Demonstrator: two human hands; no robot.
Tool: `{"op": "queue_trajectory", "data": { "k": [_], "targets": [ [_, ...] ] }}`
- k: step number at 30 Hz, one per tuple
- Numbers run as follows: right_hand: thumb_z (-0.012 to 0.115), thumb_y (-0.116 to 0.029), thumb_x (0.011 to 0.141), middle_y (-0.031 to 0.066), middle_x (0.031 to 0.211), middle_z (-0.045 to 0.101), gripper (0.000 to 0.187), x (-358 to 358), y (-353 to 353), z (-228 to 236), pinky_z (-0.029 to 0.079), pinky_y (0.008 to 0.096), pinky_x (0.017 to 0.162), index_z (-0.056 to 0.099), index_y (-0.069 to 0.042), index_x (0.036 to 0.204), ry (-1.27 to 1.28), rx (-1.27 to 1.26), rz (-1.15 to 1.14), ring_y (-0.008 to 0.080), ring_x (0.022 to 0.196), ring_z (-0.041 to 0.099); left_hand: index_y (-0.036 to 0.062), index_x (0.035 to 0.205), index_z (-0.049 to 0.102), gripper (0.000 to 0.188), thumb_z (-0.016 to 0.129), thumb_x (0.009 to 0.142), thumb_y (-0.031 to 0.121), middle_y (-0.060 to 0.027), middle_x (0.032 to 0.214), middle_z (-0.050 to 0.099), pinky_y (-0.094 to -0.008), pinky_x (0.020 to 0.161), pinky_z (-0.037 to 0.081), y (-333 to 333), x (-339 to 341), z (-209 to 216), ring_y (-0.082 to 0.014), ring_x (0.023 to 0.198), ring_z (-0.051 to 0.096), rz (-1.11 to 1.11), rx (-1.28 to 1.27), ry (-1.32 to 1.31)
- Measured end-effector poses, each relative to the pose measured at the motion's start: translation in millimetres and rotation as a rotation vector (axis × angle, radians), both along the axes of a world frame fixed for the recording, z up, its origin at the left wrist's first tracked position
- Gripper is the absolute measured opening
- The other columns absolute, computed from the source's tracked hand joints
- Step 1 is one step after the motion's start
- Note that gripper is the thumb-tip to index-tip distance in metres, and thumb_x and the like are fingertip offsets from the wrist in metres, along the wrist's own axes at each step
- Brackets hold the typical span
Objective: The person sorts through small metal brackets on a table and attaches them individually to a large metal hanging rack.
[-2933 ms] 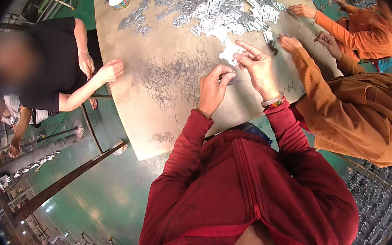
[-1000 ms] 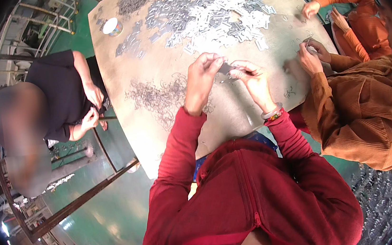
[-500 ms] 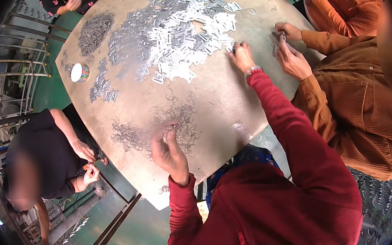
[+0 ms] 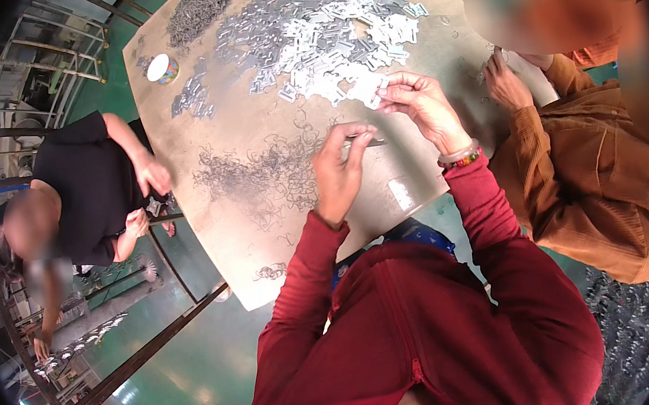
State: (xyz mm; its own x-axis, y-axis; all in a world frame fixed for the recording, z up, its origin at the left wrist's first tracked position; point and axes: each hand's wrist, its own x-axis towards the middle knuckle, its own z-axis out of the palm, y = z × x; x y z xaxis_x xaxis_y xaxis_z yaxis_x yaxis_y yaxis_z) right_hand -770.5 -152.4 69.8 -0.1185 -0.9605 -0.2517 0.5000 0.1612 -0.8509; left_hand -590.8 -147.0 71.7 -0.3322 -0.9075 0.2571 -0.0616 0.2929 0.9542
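Observation:
My right hand (image 4: 427, 109) pinches a small flat metal plate (image 4: 371, 92) between thumb and fingertips, raised just in front of the bright plate heap. To its left, my left hand (image 4: 337, 171) is closed in a pinch, thumb against forefinger. A thin dark bit shows at its fingertips, too small to make out. The two hands are close but apart. Beneath and left of my left hand lies a loose spread of thin bent wire pieces (image 4: 258, 170). A large heap of flat metal plates (image 4: 315, 37) covers the far middle of the table (image 4: 208, 223).
A dark pile of small metal parts (image 4: 198, 14) and a white-topped cup (image 4: 162, 68) are at the far left. A few wires (image 4: 271, 271) lie by the near edge. A person in black (image 4: 90, 187) is at the left; a person in a brown jacket (image 4: 598, 174) works close at my right.
My right hand has lifted from the heap's edge with a plate. My left hand has moved right and up from over the wires toward it. The head view has shifted slightly.

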Motion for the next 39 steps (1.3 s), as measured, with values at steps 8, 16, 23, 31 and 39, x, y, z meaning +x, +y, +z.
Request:
{"op": "queue_trajectory", "data": {
  "k": [8, 16, 23, 31, 39],
  "targets": [
    [0.064, -0.004, 0.074, 0.0075, 0.078, 0.065, 0.015, -3, 39, 22, 0.043, 0.0213, 0.061, 0.061, 0.0, 0.088, 0.122, -0.099, -0.117, 0.0112, 0.066, 0.06, 0.0009, 0.088, 0.057, 0.006, 0.057, 0.085, 0.006, -0.0043, 0.083, 0.064, -0.0218, 0.071, 0.044, 12, -27, -4, -0.0064, 0.077, 0.055, -0.125, 0.137, 0.035],
    [0.063, -0.001, 0.076, 0.0073, 0.078, 0.064, 0.013, -10, 55, 28, 0.045, 0.0209, 0.065, 0.062, 0.002, 0.088, 0.09, -0.072, -0.143, 0.01, 0.067, 0.059, 0.0001, 0.087, 0.057, 0.01, 0.06, 0.081, 0.007, -0.0109, 0.086, 0.062, -0.0292, 0.07, 0.047, 15, -31, -13, -0.0177, 0.082, 0.06, -0.167, 0.01, -0.039],
    [0.068, 0.003, 0.072, 0.0084, 0.082, 0.065, 0.018, -3, 70, 41, 0.049, 0.0233, 0.072, 0.062, 0.004, 0.089, 0.359, -0.102, -0.202, 0.0116, 0.075, 0.061, 0.004, 0.103, 0.06, 0.025, 0.064, 0.079, 0.012, -0.0111, 0.096, 0.064, -0.0284, 0.079, 0.045, -27, 11, -65, -0.0167, 0.096, 0.058, 0.095, 0.209, -0.047],
    [0.066, 0.006, 0.073, 0.0083, 0.082, 0.065, 0.016, -8, 71, 40, 0.05, 0.0235, 0.07, 0.063, 0.003, 0.088, 0.365, -0.1, -0.271, 0.0117, 0.075, 0.061, 0.0058, 0.09, 0.065, 0.015, 0.059, 0.077, 0.008, -0.0123, 0.085, 0.06, -0.0387, 0.074, 0.045, -116, 24, -170, -0.0306, 0.084, 0.055, -0.134, -0.393, -0.684],
    [0.068, 0.005, 0.072, 0.0071, 0.081, 0.064, 0.018, -13, 71, 48, 0.05, 0.0227, 0.07, 0.063, 0.003, 0.089, 0.375, -0.117, -0.308, 0.0109, 0.075, 0.061, 0.0032, 0.08, 0.06, 0.008, 0.056, 0.077, 0.01, -0.0136, 0.086, 0.056, -0.0413, 0.075, 0.045, -112, 13, -200, -0.0319, 0.089, 0.052, -0.214, -0.433, -0.87]
  ]
}}
